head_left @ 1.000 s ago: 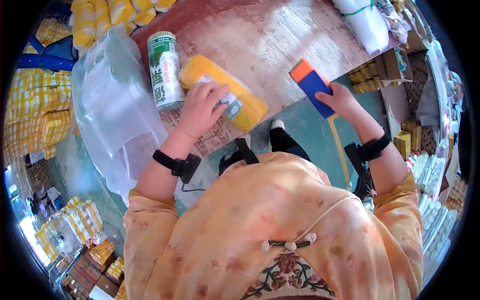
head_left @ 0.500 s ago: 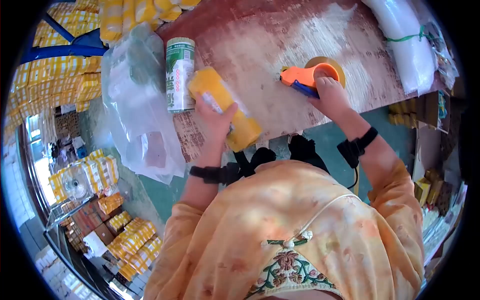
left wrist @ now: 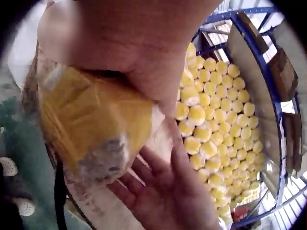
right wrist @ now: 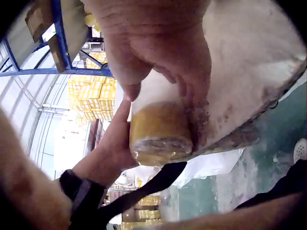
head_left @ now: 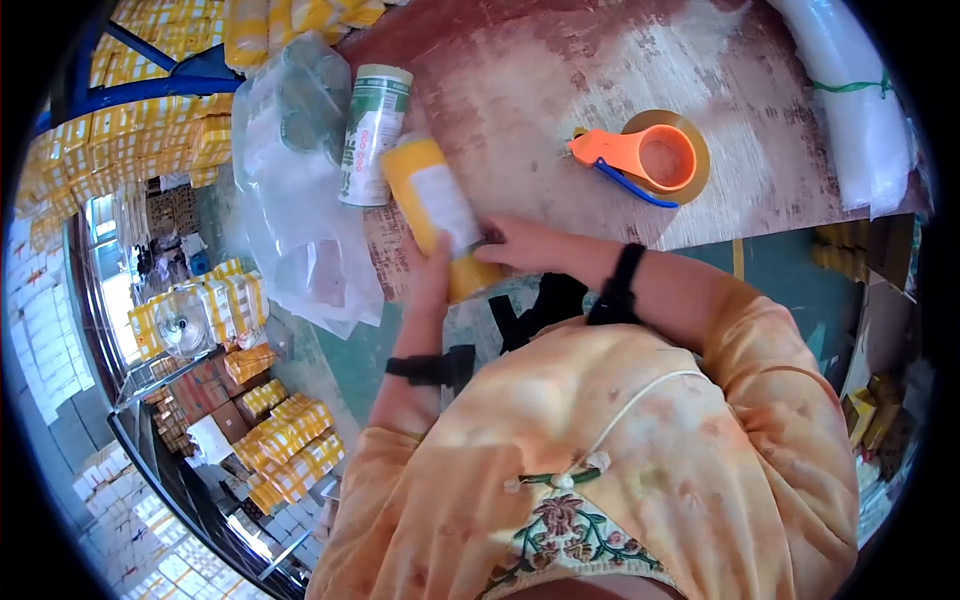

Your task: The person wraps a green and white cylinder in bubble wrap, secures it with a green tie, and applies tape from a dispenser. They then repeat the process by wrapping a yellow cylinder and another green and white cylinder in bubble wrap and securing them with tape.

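Both hands hold a yellow-taped cylindrical package [head_left: 425, 185] with a white label, over the table's front left edge. Its near end is held by the left hand [head_left: 428, 270], thumb along the side. From the other side the right hand [head_left: 525, 245] grips the same package, thumb and fingers around it in the right wrist view. Clear wrapping shows at the package's end [right wrist: 160, 143]. An orange tape dispenser [head_left: 615, 152] with a blue handle and a roll of tape lies on the table, away from both hands.
A green-and-white printed cylinder [head_left: 376, 135] lies beside the package. Clear plastic bags [head_left: 300, 190] hang over the left table edge. A white plastic bundle [head_left: 850, 110] tied with green string lies at the right. Yellow-taped packages [head_left: 300, 15] are piled at the back left.
The right hand has put the tape dispenser down on the table, let it go and moved left onto the package. The left hand has stayed on the package, which is now turned more upright.
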A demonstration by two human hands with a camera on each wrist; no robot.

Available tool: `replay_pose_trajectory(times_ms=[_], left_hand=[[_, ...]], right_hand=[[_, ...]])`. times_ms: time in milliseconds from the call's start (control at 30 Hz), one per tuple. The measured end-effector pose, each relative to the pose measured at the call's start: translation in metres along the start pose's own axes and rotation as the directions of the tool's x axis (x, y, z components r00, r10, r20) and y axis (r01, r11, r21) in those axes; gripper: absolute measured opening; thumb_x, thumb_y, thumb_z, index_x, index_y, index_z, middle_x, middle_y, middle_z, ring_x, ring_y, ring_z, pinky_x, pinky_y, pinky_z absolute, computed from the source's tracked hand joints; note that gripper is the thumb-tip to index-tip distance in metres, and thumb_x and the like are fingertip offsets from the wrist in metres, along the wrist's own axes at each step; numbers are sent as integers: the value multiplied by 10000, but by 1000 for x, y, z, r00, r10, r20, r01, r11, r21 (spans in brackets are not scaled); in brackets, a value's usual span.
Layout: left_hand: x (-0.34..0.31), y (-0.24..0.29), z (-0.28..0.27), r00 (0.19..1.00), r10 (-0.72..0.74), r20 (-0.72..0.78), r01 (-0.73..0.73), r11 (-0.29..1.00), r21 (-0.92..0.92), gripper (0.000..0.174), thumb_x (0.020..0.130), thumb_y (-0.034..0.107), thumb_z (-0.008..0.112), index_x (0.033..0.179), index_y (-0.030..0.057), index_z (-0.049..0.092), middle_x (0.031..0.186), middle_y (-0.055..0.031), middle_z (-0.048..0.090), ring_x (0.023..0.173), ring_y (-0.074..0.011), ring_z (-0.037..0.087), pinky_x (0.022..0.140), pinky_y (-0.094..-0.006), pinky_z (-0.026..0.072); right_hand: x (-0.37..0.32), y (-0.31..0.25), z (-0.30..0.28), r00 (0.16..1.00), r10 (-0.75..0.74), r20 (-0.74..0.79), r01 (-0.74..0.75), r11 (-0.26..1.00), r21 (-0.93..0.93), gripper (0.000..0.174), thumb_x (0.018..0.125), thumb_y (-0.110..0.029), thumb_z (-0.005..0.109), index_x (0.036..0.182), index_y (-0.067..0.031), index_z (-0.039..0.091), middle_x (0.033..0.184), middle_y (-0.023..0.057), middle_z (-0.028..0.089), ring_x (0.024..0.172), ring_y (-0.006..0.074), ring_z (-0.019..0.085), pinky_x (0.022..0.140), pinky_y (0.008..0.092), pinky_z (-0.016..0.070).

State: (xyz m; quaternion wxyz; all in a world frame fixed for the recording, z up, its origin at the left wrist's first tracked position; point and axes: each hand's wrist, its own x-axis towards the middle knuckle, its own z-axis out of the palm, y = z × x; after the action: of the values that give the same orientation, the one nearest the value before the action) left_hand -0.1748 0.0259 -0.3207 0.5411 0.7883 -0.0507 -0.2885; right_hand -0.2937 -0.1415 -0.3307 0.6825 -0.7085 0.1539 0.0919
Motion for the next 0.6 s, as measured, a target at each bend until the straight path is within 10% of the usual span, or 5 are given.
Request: replay_pose_trajectory(times_ms=[67,167,267,333,600], left_hand=[[4,10,8,1000,19,20,-23,976,216,650,898,338,540,1375,4,253,1226,-103,499,1074,-245,512,917,-357,429],[5,9,-23,919,-246,306,343,882,-321,633,890,432,479,1347,16,341,1262,-158,497,1114,-305,517,934,-409,441],[-23,1,-32,888,-256,381,448,664,-599,684,873,567,379,1338,65,394,1297,-179,482,1148,-353,495,969,-468,419],[-33,-15,-28,931,-144,334,349,616,-706,717,861,604,356,1350,80,386,1305,-168,479,1153,-355,490,975,-477,410],[-48,43,-10,736,-74,672,620,471,-627,758,840,599,295,1355,48,371,1274,-182,496,1121,-347,515,954,-459,429]], right_hand=[[10,-12,24,999,12,-41,-17,991,-133,635,779,-366,639,1231,40,457,1198,247,530,1097,328,537,920,394,433],[-27,-25,21,911,-411,-31,361,832,-421,579,800,-310,643,1239,27,469,1256,241,493,1139,331,511,947,400,413],[-44,-56,-20,797,-563,219,572,820,28,472,879,-226,572,1256,32,454,1270,189,498,1127,298,518,981,373,388],[-55,-70,-41,973,-62,220,-29,922,386,376,875,-218,592,1181,-4,544,1117,100,602,1022,185,572,906,295,435],[-64,-58,-53,997,44,-58,-16,913,408,370,929,-207,517,1239,-10,471,1160,108,566,1060,178,546,916,314,428]])
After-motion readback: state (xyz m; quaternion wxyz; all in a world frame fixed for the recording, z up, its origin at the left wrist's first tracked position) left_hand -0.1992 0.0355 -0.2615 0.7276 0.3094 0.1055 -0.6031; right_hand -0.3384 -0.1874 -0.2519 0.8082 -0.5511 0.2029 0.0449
